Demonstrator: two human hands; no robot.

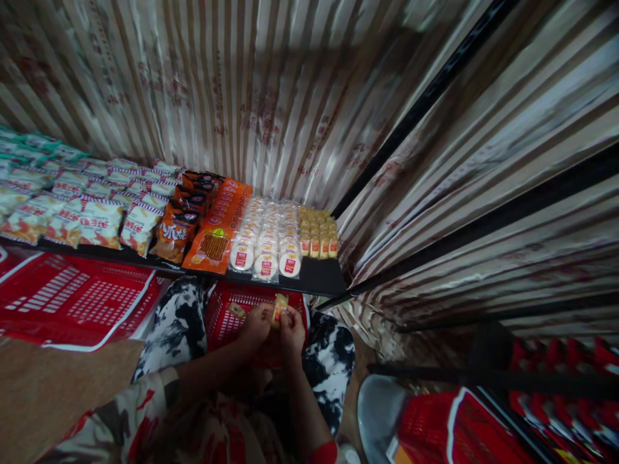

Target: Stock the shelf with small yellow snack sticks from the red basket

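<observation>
Fingers (288,318) pinch yellow packet (279,304) near black shelf (323,276), striped curtain (300,84) behind.

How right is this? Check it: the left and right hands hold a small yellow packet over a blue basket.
Wrong colour: the head view shows the left hand and right hand holding the small yellow packet over a red basket.

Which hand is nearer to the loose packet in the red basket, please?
The left hand: it is just right of the loose packet, while the right hand is farther right, beyond the held packet.
</observation>
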